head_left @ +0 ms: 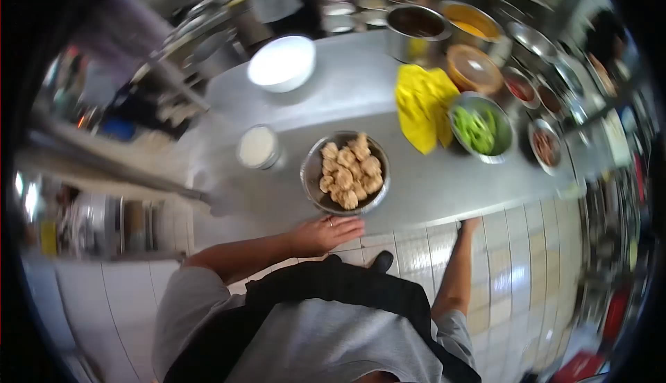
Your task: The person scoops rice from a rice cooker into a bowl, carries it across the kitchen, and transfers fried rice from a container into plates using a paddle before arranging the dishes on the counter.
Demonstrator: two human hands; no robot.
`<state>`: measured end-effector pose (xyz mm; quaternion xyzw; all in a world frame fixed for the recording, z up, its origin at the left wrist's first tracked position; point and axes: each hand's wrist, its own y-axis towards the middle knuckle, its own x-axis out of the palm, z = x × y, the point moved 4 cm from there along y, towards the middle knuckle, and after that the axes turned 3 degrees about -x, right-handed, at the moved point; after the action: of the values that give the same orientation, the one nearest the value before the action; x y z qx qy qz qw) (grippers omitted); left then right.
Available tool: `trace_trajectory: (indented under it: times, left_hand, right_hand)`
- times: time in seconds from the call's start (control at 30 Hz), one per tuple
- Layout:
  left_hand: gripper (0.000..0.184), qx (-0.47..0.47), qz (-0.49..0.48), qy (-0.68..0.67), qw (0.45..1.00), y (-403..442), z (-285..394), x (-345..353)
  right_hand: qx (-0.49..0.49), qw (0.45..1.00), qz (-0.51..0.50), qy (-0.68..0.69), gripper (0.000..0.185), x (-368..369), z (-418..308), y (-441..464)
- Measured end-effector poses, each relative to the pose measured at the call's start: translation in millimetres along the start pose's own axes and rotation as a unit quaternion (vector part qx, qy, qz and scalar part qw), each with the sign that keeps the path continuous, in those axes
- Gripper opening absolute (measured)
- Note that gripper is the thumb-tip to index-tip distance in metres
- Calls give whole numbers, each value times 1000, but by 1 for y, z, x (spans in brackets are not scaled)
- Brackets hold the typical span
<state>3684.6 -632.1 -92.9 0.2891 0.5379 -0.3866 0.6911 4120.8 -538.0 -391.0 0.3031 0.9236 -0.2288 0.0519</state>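
Note:
A metal bowl filled with pale battered, fried-looking pieces stands near the front edge of the steel counter. Just below it, my left hand lies with fingers stretched out and together, a ring on one finger. Its fingertips come close to the bowl's near side; whether they touch it I cannot tell. My right hand is at the counter's front edge, farther right, small and partly hidden, its fingers unclear. Left of the bowl is a round container with white contents.
A white bowl sits toward the back of the counter. At right are a yellow cloth, a bowl of green vegetable strips, a lidded pan, deep pots and small ingredient bowls. Tiled floor lies below.

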Motion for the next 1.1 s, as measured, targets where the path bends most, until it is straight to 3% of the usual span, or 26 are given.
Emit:
trace_trajectory:
  times: [0.13,0.27,0.37,0.47,0.53,0.6,0.67,0.73,0.9,1.0,1.1]
  left_hand:
    - [56,6,-35,-2,999,-2,-4,9]
    - [52,-40,-50,-71,995,-3,-5,12]
    - [52,-26,-47,-18,998,-1,-2,3]
    - [53,-74,-124,-78,986,2,-4,3]
    - [52,-162,-322,-69,930,8,-3,7]
    - [56,-22,-30,66,997,-12,-9,39]
    - [52,-63,-87,23,994,-12,-7,35]
    - [50,-46,-37,30,998,-2,-3,20]
    - [52,-82,-96,20,992,2,-1,18]
    - [40,-63,-48,15,997,5,2,11]
    - [47,-34,-27,57,997,0,0,18]
  right_hand:
    - [26,998,4,-57,48,-7,-9,84]
    - [34,997,-12,-75,48,1,-15,111]
    - [32,996,-20,-84,48,7,-13,122]
    - [29,996,-9,-86,48,4,-10,117]
    - [25,994,-2,-103,49,14,-9,110]
    - [32,992,13,-124,49,22,-19,100]
    - [43,989,24,-139,49,28,-28,93]
    - [53,988,31,-144,49,30,-35,86]
    - [46,987,24,-153,49,34,-46,76]
    - [27,987,9,-161,50,30,-47,69]
    - [-13,985,-9,-171,50,12,-40,56]
